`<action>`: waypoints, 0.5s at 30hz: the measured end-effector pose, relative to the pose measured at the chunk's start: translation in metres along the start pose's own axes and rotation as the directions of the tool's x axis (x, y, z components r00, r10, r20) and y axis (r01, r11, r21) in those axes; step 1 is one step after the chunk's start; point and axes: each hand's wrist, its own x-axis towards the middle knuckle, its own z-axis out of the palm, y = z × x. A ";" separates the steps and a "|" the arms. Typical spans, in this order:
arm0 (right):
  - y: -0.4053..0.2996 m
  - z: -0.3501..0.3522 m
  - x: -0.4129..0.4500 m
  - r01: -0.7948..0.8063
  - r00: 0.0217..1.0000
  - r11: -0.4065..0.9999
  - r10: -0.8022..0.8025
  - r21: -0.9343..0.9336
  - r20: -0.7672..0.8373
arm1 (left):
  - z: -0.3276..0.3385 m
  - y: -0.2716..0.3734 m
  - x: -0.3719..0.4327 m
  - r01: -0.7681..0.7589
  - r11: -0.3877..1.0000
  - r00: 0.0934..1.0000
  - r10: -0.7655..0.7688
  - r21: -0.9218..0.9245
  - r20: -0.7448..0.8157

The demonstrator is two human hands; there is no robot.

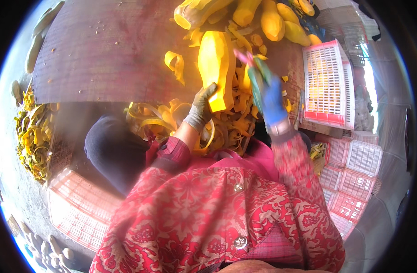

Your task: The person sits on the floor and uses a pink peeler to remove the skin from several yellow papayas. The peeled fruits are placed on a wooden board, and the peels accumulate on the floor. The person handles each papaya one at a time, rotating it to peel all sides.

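A peeled butternut-type squash, bright orange with long flat facets, stands slanted before me, its narrow end towards my body. My left hand, in a grey knit glove, grips that near end, the thumb over its upper face. Just right of the squash and apart from it is my right hand, in a blue and green glove, blurred by motion. It is closed around a pink hand tool, perhaps a peeler, too smeared to make out. Curled peelings are heaped below the squash, and one loose curl lies on the board to its left.
Peeled squashes are piled at the board's far side. A red-and-white plastic crate stands at right, stacked crates below it. Another crate, a peelings heap and unpeeled squashes lie left.
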 end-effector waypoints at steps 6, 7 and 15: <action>0.051 0.035 0.088 -0.032 0.998 0.875 0.050 -0.482 0.025 | -0.006 -0.004 0.007 -0.073 0.997 0.995 0.074 0.009 -0.073; 0.053 0.039 0.076 -0.038 0.999 0.866 0.049 -0.499 0.009 | -0.006 -0.006 0.007 -0.045 0.998 0.996 0.041 -0.038 -0.085; 0.023 -0.012 -0.153 -0.612 0.783 0.766 0.622 0.200 0.012 | -0.006 0.001 -0.001 -0.028 0.996 1.000 0.028 -0.084 -0.004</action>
